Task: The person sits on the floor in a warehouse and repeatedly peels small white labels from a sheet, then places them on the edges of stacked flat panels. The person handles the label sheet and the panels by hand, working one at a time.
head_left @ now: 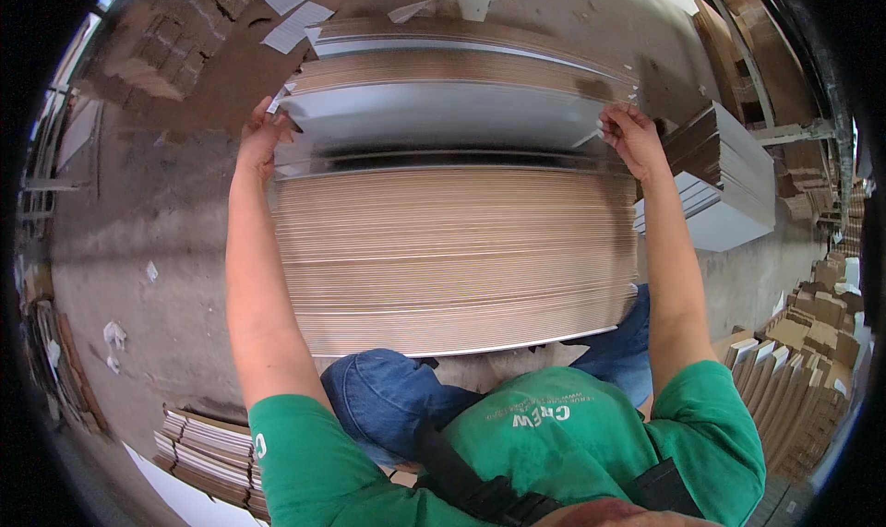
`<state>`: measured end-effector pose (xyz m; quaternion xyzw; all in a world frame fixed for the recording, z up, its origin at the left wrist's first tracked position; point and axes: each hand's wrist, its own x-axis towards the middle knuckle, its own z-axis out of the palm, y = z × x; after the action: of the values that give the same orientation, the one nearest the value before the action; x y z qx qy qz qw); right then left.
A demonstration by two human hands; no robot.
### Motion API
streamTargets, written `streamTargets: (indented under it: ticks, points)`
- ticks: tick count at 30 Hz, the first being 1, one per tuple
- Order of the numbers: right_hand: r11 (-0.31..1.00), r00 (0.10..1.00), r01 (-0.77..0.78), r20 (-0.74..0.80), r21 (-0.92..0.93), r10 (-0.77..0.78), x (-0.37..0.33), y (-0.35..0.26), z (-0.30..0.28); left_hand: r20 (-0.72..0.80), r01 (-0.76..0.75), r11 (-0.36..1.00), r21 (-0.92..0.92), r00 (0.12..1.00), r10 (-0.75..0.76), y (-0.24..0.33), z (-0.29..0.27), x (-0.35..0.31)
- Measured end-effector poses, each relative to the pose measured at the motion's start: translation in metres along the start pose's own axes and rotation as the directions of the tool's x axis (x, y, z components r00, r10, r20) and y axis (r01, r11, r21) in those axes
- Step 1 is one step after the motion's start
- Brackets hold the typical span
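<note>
A long row of brown cardboard sheets (457, 250) stands on edge in front of me, packed tightly between my knees. Beyond a dark gap, a sheet with a whitish face (443, 112) leans against the far part of the row. At that sheet's left end is my left hand (263, 139), fingers curled, a small white piece near its fingertips; its exact grip is unclear. My right hand (632, 137) pinches a small white scrap (602, 130) by the right end of the same sheet.
To the right stands another stack of white-faced cardboard (729, 181). Bundled cardboard lies at lower left (208, 458) and lower right (780, 389). Loose white sheets (295, 24) and small scraps (114, 335) are on the grey floor (157, 222). A metal frame (794, 135) runs along the right.
</note>
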<state>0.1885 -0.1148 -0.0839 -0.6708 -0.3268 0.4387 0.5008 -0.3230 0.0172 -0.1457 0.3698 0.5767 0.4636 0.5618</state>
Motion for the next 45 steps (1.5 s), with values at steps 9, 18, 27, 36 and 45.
streamTargets:
  ticks: [9, 18, 27, 36, 45]
  points:
    - [0.644, 0.791, 0.291, -0.2, -0.708, -0.578, 0.028, 0.046, 0.048, -0.338, -0.09, 0.944, 0.318, 0.919, 0.202, -0.023, -0.009, 0.033]
    - [0.355, 0.694, 0.264, -0.079, -0.897, -0.716, 0.042, 0.056, 0.013, -0.313, -0.105, 0.938, 0.331, 0.925, 0.214, -0.026, -0.002, 0.021]
    - [0.967, 0.965, 0.253, -0.072, 0.015, -0.251, 0.013, 0.014, -0.024, -0.024, -0.123, 0.992, -0.015, 0.992, 0.123, -0.009, -0.009, 0.013]
    - [0.624, 0.695, 0.48, -0.166, -0.616, -0.699, 0.048, 0.057, 0.03, -0.251, -0.038, 0.983, 0.18, 0.965, 0.083, -0.006, 0.014, 0.013]
    - [0.354, 0.713, 0.283, -0.052, -0.891, -0.699, 0.042, 0.053, 0.012, -0.399, -0.217, 0.976, -0.025, 0.897, 0.189, -0.022, 0.026, 0.01]
